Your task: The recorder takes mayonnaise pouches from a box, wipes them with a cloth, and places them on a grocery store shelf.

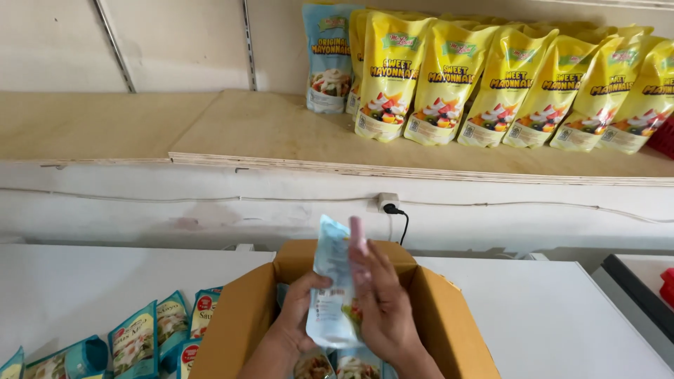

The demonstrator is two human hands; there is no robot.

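Observation:
A light blue sauce pouch (331,281) with a pink cap stands upright above an open cardboard box (449,319). My left hand (298,312) grips the pouch's left side. Against its right side lies my right hand (382,302), fingers reaching up to the cap. More pouches (354,366) lie inside the box below my hands.
A wooden shelf (267,130) above holds a row of yellow pouches (449,81) and one blue pouch (328,60) at its left end. Teal pouches (151,337) stand on the white surface (547,316) left of the box. A wall socket with a black plug (390,205) sits behind.

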